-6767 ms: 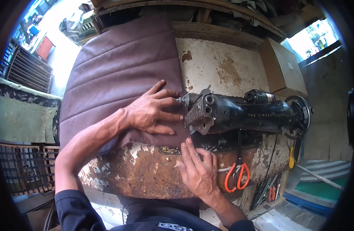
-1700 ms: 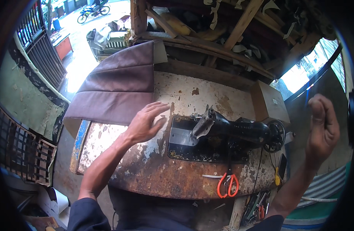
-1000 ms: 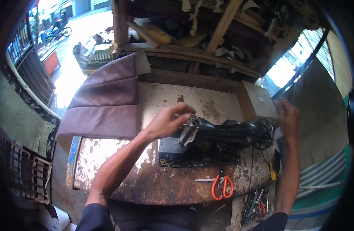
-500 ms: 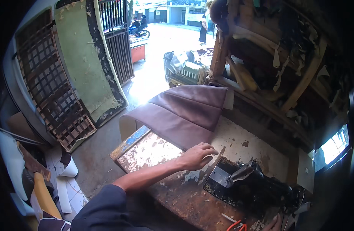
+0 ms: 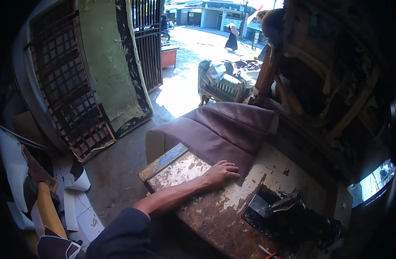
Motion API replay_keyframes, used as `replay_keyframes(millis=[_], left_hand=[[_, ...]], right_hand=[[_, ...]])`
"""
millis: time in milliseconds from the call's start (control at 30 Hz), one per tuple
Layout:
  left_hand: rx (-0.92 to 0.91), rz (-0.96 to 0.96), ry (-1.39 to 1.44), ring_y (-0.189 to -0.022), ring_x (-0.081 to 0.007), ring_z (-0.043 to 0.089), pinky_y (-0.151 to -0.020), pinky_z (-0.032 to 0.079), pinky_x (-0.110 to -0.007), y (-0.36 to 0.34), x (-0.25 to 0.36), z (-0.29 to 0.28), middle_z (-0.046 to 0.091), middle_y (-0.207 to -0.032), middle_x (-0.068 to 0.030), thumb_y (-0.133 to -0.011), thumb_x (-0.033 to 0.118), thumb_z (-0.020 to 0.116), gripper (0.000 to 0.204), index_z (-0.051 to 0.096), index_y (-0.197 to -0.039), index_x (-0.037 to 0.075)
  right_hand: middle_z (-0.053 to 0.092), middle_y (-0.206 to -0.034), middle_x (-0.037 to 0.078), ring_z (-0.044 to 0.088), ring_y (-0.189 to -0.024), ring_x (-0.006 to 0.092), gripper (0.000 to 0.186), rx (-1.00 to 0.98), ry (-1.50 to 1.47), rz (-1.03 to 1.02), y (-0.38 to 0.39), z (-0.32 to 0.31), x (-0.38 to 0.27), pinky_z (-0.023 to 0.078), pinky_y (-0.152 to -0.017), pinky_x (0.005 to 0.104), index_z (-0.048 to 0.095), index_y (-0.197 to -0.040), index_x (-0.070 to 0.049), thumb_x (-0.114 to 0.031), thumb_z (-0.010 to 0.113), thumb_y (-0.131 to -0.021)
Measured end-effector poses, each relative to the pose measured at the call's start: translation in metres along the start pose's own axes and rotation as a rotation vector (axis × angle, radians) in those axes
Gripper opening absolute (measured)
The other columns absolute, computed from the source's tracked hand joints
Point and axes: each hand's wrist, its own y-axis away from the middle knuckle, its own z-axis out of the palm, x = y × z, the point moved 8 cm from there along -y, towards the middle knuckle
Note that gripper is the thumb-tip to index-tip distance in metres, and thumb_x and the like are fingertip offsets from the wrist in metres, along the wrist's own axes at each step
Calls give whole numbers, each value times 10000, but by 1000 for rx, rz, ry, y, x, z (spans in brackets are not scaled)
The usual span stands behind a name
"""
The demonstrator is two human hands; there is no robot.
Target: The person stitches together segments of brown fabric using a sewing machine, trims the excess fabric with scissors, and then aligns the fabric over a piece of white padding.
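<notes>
My left hand (image 5: pixel 224 173) lies palm down on the near corner of a dark maroon, leather-like panel (image 5: pixel 215 129) with stitched seams. Its fingers are stretched out over the material and grip nothing that I can see. The panel drapes across the far end of a worn wooden table (image 5: pixel 202 216), one side hanging over the edge. To the right of the hand stands a black sewing machine (image 5: pixel 299 218) with a shiny metal plate (image 5: pixel 261 203). My right hand is out of sight.
An orange-handled tool (image 5: pixel 271 255), partly cut off, lies at the table's near edge. Rolled scraps (image 5: pixel 79 179) lie on the floor at left. A green panel and a webbed frame (image 5: pixel 68 86) lean behind them. Wooden frames (image 5: pixel 357 103) crowd the right; a person (image 5: pixel 232 39) walks outside.
The view has shifted, so the table and panel sit lower and farther right. My left hand has come down onto the panel's corner. My right hand has left the lower right of the view.
</notes>
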Motion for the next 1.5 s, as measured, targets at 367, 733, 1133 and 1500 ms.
replay_keyframes(millis=[367, 733, 1133, 1500], left_hand=[[105, -33, 16, -1181, -201, 605, -1040, 427, -387, 9, -2, -17, 704, -1174, -9, -834, 178, 633, 317, 740, -1132, 189], [233, 3, 69, -1025, -228, 659, -927, 475, -397, 2, 4, -38, 733, -1047, -32, -813, 136, 736, 186, 762, -996, 154], [249, 13, 99, -942, -211, 659, -846, 482, -374, 7, 2, -41, 736, -961, -13, -828, 179, 766, 144, 788, -967, 152], [68, 46, 192, -850, -206, 637, -768, 480, -358, 116, 216, -36, 683, -910, -13, -699, 78, 749, 302, 741, -999, 111]], right_hand=[[686, -1017, 168, 651, -929, 316, 560, -482, -373, 364, -10, 49, 21, 519, -804, 417, 519, -1476, -109, -287, 692, -974], [603, -928, 81, 677, -730, 204, 555, -866, -2007, 734, 11, 66, -220, 635, -608, 378, 431, -1436, -38, -448, 525, -1074], [526, -760, 5, 507, -507, 62, 578, -662, -1755, 593, -50, 99, -254, 477, -404, 232, 456, -1375, -18, -470, 592, -1042], [724, -912, 140, 570, -572, 66, 416, -583, -1504, 877, 102, 31, -135, 486, -469, 205, 433, -1179, -4, -202, 738, -977]])
